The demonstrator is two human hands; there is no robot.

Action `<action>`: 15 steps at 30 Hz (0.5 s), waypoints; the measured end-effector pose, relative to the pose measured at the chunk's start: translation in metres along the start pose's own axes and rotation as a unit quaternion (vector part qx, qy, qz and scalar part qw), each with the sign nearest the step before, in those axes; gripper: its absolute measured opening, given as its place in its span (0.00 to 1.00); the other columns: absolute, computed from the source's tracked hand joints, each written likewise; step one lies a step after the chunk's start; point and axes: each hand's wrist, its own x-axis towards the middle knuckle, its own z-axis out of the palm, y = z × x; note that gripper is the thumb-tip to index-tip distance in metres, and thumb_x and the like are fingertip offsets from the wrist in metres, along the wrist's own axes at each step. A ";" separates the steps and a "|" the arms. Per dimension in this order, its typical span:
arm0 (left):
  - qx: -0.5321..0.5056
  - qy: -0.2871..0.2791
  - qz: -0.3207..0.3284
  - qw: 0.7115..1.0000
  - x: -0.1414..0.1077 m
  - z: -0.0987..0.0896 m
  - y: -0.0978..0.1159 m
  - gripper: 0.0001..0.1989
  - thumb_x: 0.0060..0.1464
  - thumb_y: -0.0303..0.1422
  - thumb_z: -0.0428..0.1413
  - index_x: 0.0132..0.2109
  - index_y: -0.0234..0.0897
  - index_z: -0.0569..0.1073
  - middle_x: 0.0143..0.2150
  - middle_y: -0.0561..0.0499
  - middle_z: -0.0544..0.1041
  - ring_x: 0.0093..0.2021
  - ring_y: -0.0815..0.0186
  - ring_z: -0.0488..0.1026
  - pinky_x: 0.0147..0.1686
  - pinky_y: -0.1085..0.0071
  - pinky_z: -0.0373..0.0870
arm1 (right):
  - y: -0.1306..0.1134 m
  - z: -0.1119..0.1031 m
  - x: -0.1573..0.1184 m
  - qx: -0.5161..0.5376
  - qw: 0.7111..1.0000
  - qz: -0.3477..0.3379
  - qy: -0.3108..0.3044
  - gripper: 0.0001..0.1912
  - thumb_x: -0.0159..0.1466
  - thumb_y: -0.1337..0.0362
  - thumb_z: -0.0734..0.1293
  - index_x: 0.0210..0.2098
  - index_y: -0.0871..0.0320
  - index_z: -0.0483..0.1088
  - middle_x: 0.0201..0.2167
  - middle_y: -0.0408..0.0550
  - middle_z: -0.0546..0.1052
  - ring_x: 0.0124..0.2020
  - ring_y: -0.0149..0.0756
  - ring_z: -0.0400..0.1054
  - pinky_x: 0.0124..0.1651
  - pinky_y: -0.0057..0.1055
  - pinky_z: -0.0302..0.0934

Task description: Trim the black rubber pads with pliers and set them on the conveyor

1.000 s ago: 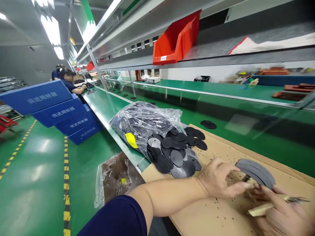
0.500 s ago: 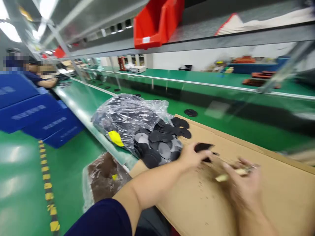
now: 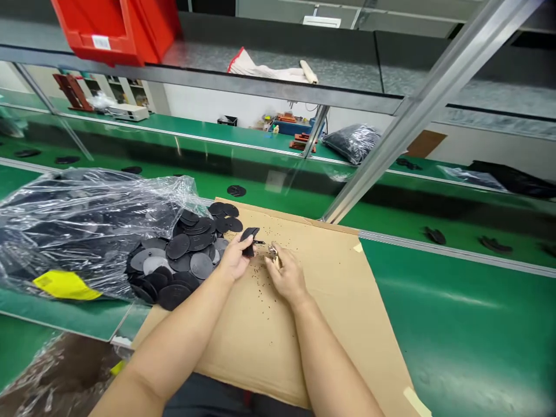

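Note:
My left hand is closed round a black plastic piece, tilted above the cardboard sheet. A thin dark stub points from the piece toward my right hand. My right hand grips a small tool with a metal head and cream handle, which looks like nippers. Its head is a short way right of the piece; most of the handle is hidden by my fingers. Tiny dark bits lie scattered on the cardboard. Left of my left hand is a heap of black discs.
The discs spill from a clear plastic bag with a yellow label. A metal post rises beyond the cardboard. Overhead, a shelf holds a red bin and a white glove. More black parts lie on the green belt behind.
My view has swung to the right, so the bag and red bin sit farther left. Both hands still hold their things; the right hand, blurred before, now shows sharply.

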 end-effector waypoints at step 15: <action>-0.002 -0.016 -0.015 1.000 -0.001 0.000 0.001 0.17 0.45 0.22 0.62 0.42 0.33 0.67 0.31 0.50 0.72 0.23 0.74 0.67 0.22 0.78 0.63 | -0.004 -0.003 0.001 -0.111 0.994 -0.009 -0.022 0.19 0.64 0.63 0.61 0.53 0.57 0.69 0.37 0.50 0.75 0.39 0.40 0.69 0.47 0.33 0.64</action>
